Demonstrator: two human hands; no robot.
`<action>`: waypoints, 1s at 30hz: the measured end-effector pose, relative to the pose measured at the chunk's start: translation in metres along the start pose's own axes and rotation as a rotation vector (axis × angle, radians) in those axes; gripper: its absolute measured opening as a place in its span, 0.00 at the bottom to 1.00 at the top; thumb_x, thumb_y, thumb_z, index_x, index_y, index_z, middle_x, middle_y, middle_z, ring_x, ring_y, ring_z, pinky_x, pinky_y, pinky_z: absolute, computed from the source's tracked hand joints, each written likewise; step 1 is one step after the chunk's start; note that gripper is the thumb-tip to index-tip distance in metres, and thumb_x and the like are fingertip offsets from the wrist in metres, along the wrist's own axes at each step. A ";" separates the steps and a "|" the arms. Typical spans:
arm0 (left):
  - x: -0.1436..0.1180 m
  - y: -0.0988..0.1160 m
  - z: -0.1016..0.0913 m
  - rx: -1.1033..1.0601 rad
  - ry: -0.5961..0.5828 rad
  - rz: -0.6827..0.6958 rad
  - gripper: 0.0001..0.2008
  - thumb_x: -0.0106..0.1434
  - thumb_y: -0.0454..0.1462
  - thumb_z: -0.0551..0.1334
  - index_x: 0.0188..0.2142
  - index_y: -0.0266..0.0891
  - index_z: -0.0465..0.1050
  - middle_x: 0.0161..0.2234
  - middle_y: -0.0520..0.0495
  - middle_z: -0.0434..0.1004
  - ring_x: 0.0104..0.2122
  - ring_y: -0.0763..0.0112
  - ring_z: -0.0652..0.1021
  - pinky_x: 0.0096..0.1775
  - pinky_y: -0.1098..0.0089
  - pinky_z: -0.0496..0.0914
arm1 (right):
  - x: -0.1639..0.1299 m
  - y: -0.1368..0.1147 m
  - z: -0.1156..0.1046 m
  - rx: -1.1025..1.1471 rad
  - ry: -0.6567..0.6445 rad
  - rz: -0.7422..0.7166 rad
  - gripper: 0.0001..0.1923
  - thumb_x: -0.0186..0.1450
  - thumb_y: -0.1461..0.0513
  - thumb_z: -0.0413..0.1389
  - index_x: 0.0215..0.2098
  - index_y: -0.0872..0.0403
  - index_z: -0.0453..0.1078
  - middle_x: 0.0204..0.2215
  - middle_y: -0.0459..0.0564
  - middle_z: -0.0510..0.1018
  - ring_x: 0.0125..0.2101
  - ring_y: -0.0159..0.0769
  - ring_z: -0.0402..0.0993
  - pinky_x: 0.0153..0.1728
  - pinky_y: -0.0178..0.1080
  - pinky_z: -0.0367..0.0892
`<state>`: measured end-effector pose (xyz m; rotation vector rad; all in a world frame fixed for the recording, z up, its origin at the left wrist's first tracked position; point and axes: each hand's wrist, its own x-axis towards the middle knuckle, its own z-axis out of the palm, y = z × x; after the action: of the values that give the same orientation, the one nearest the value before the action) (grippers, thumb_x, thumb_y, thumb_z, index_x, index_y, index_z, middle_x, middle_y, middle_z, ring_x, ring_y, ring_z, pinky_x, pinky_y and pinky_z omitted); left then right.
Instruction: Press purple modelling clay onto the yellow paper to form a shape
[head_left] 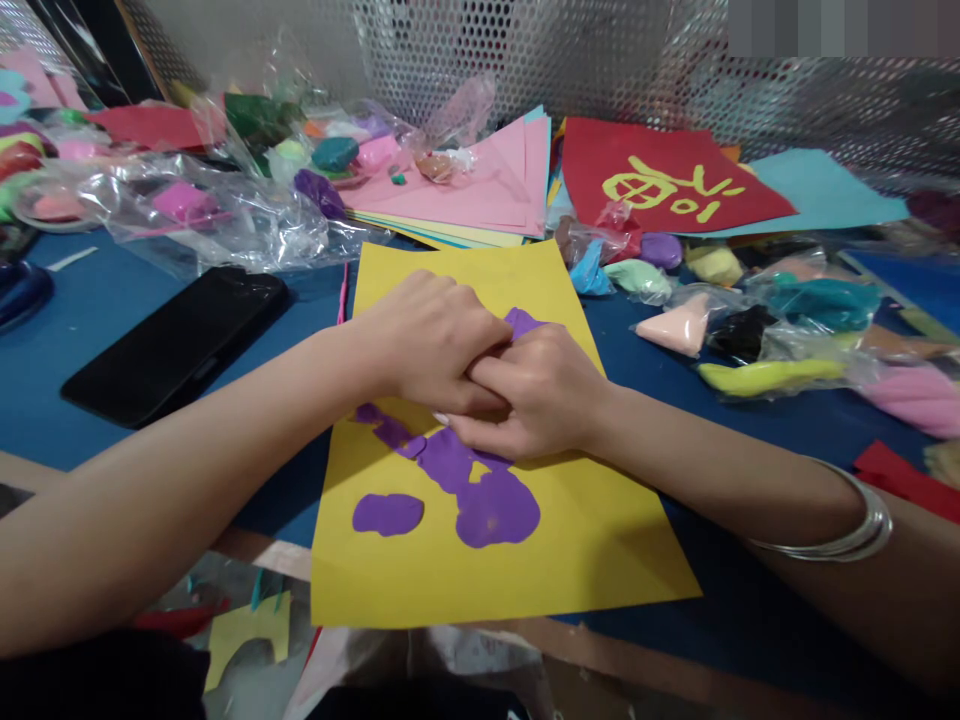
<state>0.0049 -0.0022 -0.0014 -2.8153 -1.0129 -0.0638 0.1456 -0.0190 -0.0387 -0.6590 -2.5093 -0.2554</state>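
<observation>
A sheet of yellow paper (450,580) lies in front of me, with flattened purple modelling clay (498,508) spread on it in joined patches. A separate oval piece of purple clay (388,514) sits to the left. My left hand (442,340) and my right hand (536,390) meet over the upper part of the clay, their fingers curled and pressed against each other. Both hands are closed. Whatever lies between the fingers is hidden, and purple clay shows just behind and below them.
A black phone (176,345) lies left of the paper. Bagged clay (817,303) in several colours is at the right, and more clay in clear plastic (187,203) at the back left. Stacked pink paper (480,180) and a red sheet (675,175) with yellow clay marks stand behind, before a perforated metal panel (450,50).
</observation>
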 end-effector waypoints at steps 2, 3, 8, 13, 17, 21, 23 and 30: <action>0.000 0.000 0.000 -0.009 -0.008 -0.016 0.16 0.48 0.48 0.52 0.20 0.38 0.68 0.16 0.49 0.67 0.17 0.74 0.65 0.22 0.71 0.51 | 0.000 0.001 0.001 0.003 -0.029 0.012 0.17 0.55 0.54 0.47 0.18 0.56 0.67 0.13 0.47 0.68 0.15 0.27 0.56 0.20 0.34 0.42; 0.000 0.000 0.000 -0.009 -0.012 -0.025 0.16 0.48 0.48 0.52 0.21 0.38 0.68 0.16 0.49 0.67 0.17 0.74 0.65 0.23 0.71 0.51 | 0.000 0.001 0.001 0.002 -0.038 0.016 0.17 0.55 0.54 0.47 0.19 0.56 0.68 0.13 0.47 0.69 0.15 0.27 0.56 0.20 0.34 0.42; 0.000 0.001 -0.002 0.019 -0.060 -0.055 0.13 0.47 0.44 0.53 0.23 0.38 0.69 0.18 0.49 0.69 0.18 0.73 0.66 0.23 0.71 0.50 | 0.000 0.002 0.001 -0.005 -0.069 0.031 0.15 0.54 0.55 0.47 0.21 0.56 0.69 0.13 0.47 0.68 0.15 0.27 0.54 0.21 0.34 0.40; 0.000 0.001 -0.002 0.030 -0.066 -0.046 0.12 0.47 0.44 0.53 0.23 0.37 0.69 0.19 0.48 0.70 0.18 0.73 0.67 0.22 0.71 0.48 | -0.001 0.003 0.002 -0.004 -0.078 0.036 0.15 0.54 0.55 0.47 0.20 0.56 0.69 0.13 0.47 0.68 0.15 0.28 0.53 0.21 0.35 0.39; 0.000 0.000 -0.002 0.026 -0.070 -0.051 0.12 0.47 0.43 0.53 0.23 0.37 0.69 0.20 0.48 0.71 0.19 0.73 0.68 0.21 0.71 0.49 | 0.000 0.003 0.002 -0.002 -0.094 0.041 0.15 0.54 0.55 0.47 0.21 0.56 0.69 0.14 0.47 0.68 0.15 0.28 0.54 0.21 0.35 0.39; 0.000 0.000 -0.002 0.020 -0.049 -0.037 0.12 0.47 0.43 0.53 0.23 0.37 0.68 0.20 0.48 0.71 0.18 0.74 0.67 0.21 0.72 0.48 | 0.001 0.003 0.002 -0.002 -0.133 0.057 0.16 0.54 0.54 0.48 0.23 0.56 0.70 0.14 0.48 0.69 0.16 0.28 0.55 0.21 0.35 0.38; 0.000 0.000 -0.002 0.023 -0.035 -0.027 0.12 0.47 0.43 0.53 0.22 0.37 0.68 0.19 0.48 0.71 0.18 0.75 0.67 0.21 0.72 0.48 | 0.000 0.003 0.001 -0.010 -0.144 0.062 0.16 0.54 0.54 0.48 0.23 0.56 0.71 0.15 0.48 0.70 0.16 0.29 0.56 0.21 0.35 0.38; 0.000 0.000 -0.003 0.012 -0.039 -0.036 0.11 0.47 0.43 0.53 0.22 0.37 0.67 0.18 0.48 0.70 0.18 0.74 0.67 0.21 0.72 0.48 | -0.001 0.003 0.001 -0.014 -0.116 0.041 0.15 0.54 0.55 0.49 0.20 0.57 0.69 0.15 0.49 0.71 0.16 0.30 0.58 0.21 0.35 0.39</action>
<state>0.0047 -0.0029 0.0011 -2.7980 -1.0680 -0.0069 0.1477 -0.0162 -0.0402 -0.7490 -2.6030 -0.2260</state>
